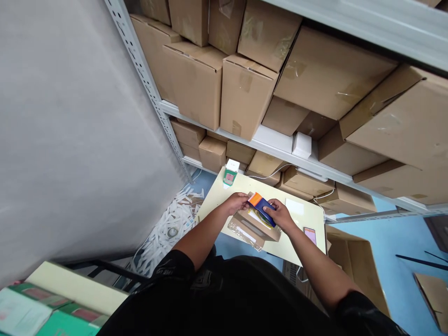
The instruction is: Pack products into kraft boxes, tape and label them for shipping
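Observation:
My right hand [279, 214] grips the right side of a flat dark blue packet with an orange end [262, 208]. At the packet's orange end, the fingers of my left hand [239, 202] are closed on its edge. The packet is tilted above an open brown cardboard box [241, 223]. Clear wrapping or tape [257, 243] hangs at the box's near side. Something round and yellowish shows partly behind the packet, too covered to name.
The box is on a pale yellow table [219, 192] with a green-and-white carton [231, 173], a white sheet [294, 206] and a phone [310, 235]. Shelving packed with cardboard boxes [196, 84] rises behind. White strips [168, 233] litter the floor at left; a large open carton [357, 261] stands at right.

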`<state>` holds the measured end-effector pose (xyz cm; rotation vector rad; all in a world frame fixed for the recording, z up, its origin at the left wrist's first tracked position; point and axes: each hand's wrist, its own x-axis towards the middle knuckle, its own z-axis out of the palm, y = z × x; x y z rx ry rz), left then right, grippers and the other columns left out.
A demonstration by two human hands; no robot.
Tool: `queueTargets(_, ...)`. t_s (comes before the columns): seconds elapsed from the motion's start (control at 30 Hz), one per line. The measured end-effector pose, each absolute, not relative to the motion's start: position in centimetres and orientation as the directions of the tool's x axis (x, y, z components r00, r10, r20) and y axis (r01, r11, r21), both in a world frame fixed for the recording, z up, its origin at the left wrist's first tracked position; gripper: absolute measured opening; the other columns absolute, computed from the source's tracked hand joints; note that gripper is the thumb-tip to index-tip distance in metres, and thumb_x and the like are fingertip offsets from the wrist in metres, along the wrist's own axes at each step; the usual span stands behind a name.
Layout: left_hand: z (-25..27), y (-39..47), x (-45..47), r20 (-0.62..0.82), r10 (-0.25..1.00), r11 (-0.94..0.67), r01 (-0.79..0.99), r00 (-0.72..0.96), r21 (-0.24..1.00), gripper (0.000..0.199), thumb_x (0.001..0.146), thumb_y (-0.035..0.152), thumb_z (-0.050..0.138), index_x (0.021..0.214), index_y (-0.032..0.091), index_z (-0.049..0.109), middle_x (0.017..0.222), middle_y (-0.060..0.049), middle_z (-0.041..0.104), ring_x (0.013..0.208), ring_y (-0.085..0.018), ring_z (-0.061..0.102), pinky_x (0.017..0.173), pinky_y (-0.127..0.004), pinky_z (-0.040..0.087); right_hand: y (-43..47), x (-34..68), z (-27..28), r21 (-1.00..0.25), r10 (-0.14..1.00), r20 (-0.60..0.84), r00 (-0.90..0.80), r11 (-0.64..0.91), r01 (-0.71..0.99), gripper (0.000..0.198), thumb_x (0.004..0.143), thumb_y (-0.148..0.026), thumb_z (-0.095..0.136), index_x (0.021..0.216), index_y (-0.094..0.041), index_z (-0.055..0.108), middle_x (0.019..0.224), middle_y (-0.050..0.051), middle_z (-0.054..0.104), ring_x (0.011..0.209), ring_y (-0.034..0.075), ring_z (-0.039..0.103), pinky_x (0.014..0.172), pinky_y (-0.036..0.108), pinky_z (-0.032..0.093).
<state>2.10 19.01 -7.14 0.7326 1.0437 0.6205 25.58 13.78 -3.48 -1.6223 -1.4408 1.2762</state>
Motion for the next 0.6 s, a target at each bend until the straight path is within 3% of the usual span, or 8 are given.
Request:
queueTargets(0.17, -8.7, 18.9, 2.3, -0.54, 0.809, 0.563, -0.043, 0.232, 0.825, 0.024, 0.082, 0.037, 0.078, 0.082, 0.016, 0.068, 0.064, -0.001, 0.065, 0.057, -0.012, 0.058, 0.059, -0.023, 0.046, 14.5, 25.2, -2.8, -0.834, 0.946, -0.317, -0.068, -0.243, 0.495, 0.045, 0.076, -0.063, 0.076, 0.093, -0.024, 0.062, 0.077, -0.002, 0.07, 0.068, 0.018, 0.063, 0.064, 0.028, 0.047)
queueTargets(0.33, -10.7, 19.1, 1.1, -0.522, 0.849, 0.522, 0.023, 0.074, 0.853, 0.013, 0.086, 0.029, 0.069, 0.088, 0.015, 0.07, 0.074, -0.004, 0.07, 0.065, -0.014, 0.063, 0.064, -0.025, 0.049, 15.0, 26.2, -2.0, -0.686, 0.937, -0.348, -0.007, -0.25, 0.683, 0.039, 0.078, -0.061, 0.075, 0.089, -0.025, 0.065, 0.076, -0.002, 0.071, 0.072, 0.02, 0.066, 0.064, 0.028, 0.047)
queueTargets(0.6, -15.0, 19.0, -0.4, -0.5, 0.857, 0.514, 0.247, -0.123, 0.821, 0.018, 0.093, 0.027, 0.057, 0.094, 0.016, 0.071, 0.091, -0.01, 0.077, 0.086, -0.02, 0.071, 0.075, -0.028, 0.051, 14.8, 27.5, -2.0, -0.565, 0.905, -0.419, 0.077, -0.327, 0.758, 0.035, 0.079, -0.058, 0.074, 0.087, -0.025, 0.065, 0.074, -0.001, 0.071, 0.07, 0.019, 0.066, 0.06, 0.027, 0.043)
